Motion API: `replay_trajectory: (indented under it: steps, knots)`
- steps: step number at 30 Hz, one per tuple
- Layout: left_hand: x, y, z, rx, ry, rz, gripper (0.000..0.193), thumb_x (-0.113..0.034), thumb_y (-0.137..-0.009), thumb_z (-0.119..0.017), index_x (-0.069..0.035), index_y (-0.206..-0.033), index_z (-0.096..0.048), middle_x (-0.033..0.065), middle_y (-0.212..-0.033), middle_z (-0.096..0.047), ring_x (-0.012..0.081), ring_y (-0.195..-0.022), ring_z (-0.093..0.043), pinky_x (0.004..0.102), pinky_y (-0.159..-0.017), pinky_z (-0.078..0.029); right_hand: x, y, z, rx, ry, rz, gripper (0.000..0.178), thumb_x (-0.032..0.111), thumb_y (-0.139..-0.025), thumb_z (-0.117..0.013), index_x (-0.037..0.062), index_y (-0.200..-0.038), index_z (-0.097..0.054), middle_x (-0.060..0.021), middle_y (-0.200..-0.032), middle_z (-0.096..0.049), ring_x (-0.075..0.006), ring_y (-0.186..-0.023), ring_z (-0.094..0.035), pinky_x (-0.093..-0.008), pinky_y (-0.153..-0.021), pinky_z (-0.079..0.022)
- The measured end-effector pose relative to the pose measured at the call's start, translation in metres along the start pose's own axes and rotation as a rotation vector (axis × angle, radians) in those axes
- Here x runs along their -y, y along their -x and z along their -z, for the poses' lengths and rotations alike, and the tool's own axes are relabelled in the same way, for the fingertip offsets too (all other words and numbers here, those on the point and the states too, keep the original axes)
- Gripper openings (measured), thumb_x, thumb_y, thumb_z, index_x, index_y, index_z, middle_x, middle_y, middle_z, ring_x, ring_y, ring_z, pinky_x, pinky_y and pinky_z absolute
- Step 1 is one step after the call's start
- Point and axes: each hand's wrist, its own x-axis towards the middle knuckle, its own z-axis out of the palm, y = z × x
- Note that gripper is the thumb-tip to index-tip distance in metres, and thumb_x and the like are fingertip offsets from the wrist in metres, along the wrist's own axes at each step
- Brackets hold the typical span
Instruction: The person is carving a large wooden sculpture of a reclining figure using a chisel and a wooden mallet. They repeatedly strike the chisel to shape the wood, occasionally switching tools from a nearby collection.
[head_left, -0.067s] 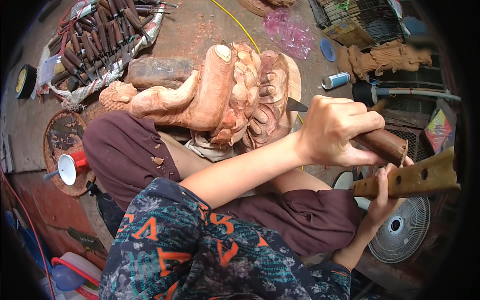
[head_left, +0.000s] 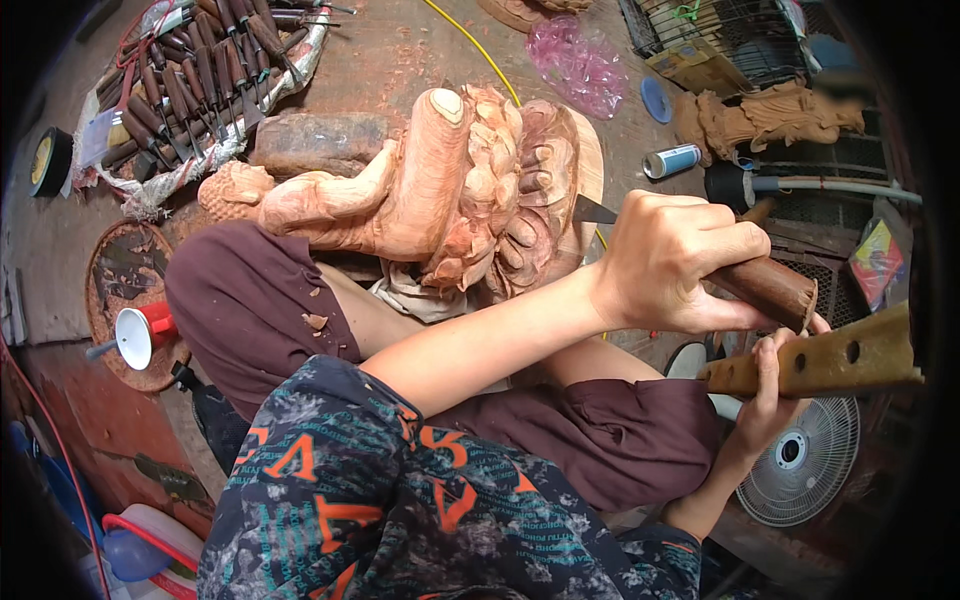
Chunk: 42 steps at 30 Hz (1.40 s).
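A reddish wood carving [head_left: 420,190] of a seated figure lies on its side before my legs, its curly head to the left and its petalled base to the right. My left hand [head_left: 665,265] is closed around a wood chisel [head_left: 770,286] with a thick brown handle. The chisel's blade points left at the carving's base; whether the edge touches wood is hard to see. At the right, my right hand [head_left: 770,390] has its fingers wrapped round a flat yellowish-brown bar [head_left: 825,362] with holes in it, close to the chisel's butt end. Some of those fingers are hidden.
Many carving tools [head_left: 205,75] lie on a cloth at the far left. A dark wood block [head_left: 318,142] sits behind the carving. Beyond my right hand are a fan [head_left: 800,460], a can [head_left: 672,161] and another carving [head_left: 775,122]. A red cup [head_left: 150,335] stands left of my knee.
The outer end of the bar in my right hand has dipped slightly. My left hand, the chisel and the carving stay in place.
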Motion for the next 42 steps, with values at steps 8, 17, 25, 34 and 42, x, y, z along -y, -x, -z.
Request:
replay_trajectory:
  steps: [8, 17, 25, 34, 42]
  knots:
    - [0.004, -0.001, 0.005, 0.013, 0.04, 0.052, 0.042, -0.032, -0.054, -0.085, -0.009, -0.084, -0.067, 0.0045, -0.071, -0.064, 0.0225, -0.059, -0.062, 0.0304, -0.055, -0.048, -0.009, -0.001, -0.001, -0.039, 0.41, 0.231, 0.042, -0.004, -0.084, -0.063, -0.0026, -0.123, -0.046, -0.0053, -0.089, -0.054, -0.0095, -0.077, -0.053, -0.0263, -0.076, -0.046]
    - [0.006, 0.001, 0.002, 0.028, -0.005, 0.091, 0.04, -0.034, -0.057, -0.085, -0.01, -0.084, -0.067, 0.0044, -0.072, -0.065, 0.0228, -0.062, -0.063, 0.0305, -0.055, -0.049, -0.008, 0.004, -0.001, -0.033, 0.465, 0.132, 0.044, -0.005, -0.085, -0.061, -0.0002, -0.126, -0.044, -0.0031, -0.091, -0.052, -0.0097, -0.078, -0.05, -0.0243, -0.075, -0.045]
    - [0.005, 0.003, 0.004, 0.032, -0.015, 0.029, 0.043, -0.037, -0.057, -0.082, -0.01, -0.087, -0.067, 0.0048, -0.071, -0.064, 0.0221, -0.059, -0.062, 0.0318, -0.053, -0.049, -0.019, 0.006, 0.012, 0.052, 0.414, 0.01, 0.049, 0.0, -0.084, -0.066, 0.0002, -0.127, -0.042, -0.0039, -0.09, -0.051, -0.0088, -0.077, -0.05, -0.0234, -0.072, -0.043]
    - [-0.023, 0.029, 0.011, 0.138, -0.051, 0.009, 0.046, -0.039, -0.054, -0.081, -0.013, -0.088, -0.066, 0.001, -0.065, -0.051, 0.0195, -0.054, -0.054, 0.0323, -0.047, -0.042, -0.016, 0.007, 0.007, 0.055, 0.2, 0.177, 0.044, 0.01, -0.086, -0.058, -0.004, -0.125, -0.044, -0.0079, -0.09, -0.053, -0.0165, -0.083, -0.052, -0.0308, -0.079, -0.042]
    - [-0.024, 0.028, 0.013, 0.112, -0.033, 0.005, 0.048, -0.039, -0.05, -0.081, -0.013, -0.088, -0.066, 0.0012, -0.065, -0.05, 0.02, -0.053, -0.054, 0.0326, -0.047, -0.042, -0.012, 0.01, 0.008, -0.004, 0.215, 0.221, 0.045, 0.006, -0.087, -0.054, -0.0067, -0.128, -0.041, -0.0129, -0.097, -0.055, -0.02, -0.091, -0.053, -0.0349, -0.086, -0.042]
